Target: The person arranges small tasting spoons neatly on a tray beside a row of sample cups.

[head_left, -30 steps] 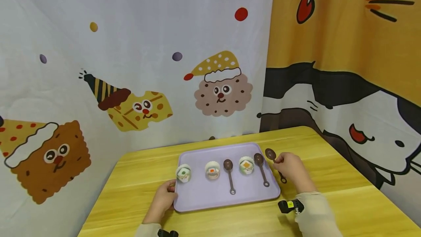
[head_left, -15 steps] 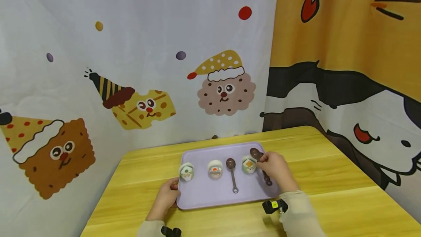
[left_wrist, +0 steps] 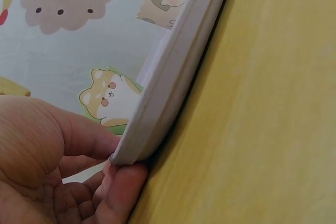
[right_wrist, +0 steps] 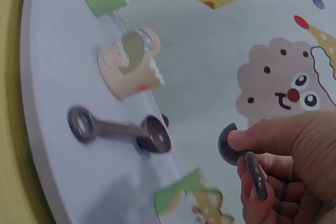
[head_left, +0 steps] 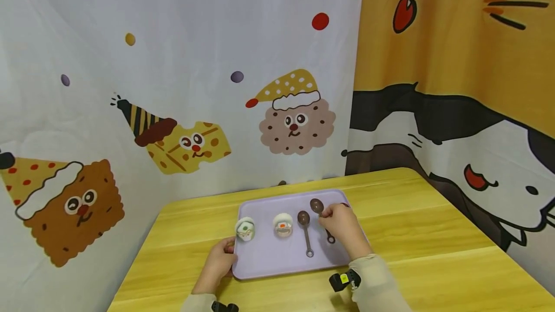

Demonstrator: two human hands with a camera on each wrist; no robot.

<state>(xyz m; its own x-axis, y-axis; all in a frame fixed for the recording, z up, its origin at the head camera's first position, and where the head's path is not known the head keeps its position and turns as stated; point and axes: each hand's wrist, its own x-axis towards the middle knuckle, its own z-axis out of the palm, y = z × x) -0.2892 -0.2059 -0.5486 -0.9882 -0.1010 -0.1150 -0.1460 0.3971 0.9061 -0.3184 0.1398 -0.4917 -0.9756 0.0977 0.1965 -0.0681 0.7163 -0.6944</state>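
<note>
My left hand (head_left: 218, 261) grips the left rim of a lilac tray (head_left: 264, 266); in the left wrist view the thumb is on top and fingers are underneath. My right hand (head_left: 346, 231) pinches a brown spoon (head_left: 317, 205) by its handle, above the tray's right half. Left of it, a second brown spoon (head_left: 306, 230) lies on the tray. A third spoon (head_left: 345, 204) is mostly hidden behind my right hand. Two small cartoon-printed cups, a white-and-green cup (head_left: 245, 229) and a cream cup (head_left: 283, 225), stand further left. The right wrist view shows another green-trimmed cup (right_wrist: 181, 203).
The tray lies on a yellow wood-grain table (head_left: 178, 225). A white curtain (head_left: 186, 61) with cartoon prints hangs behind it, and an orange, black and white curtain (head_left: 433, 61) hangs at the right.
My right hand has carried the spoon leftward from beside the tray's right edge to over the tray, passing the right-hand cup. My left hand still holds the rim.
</note>
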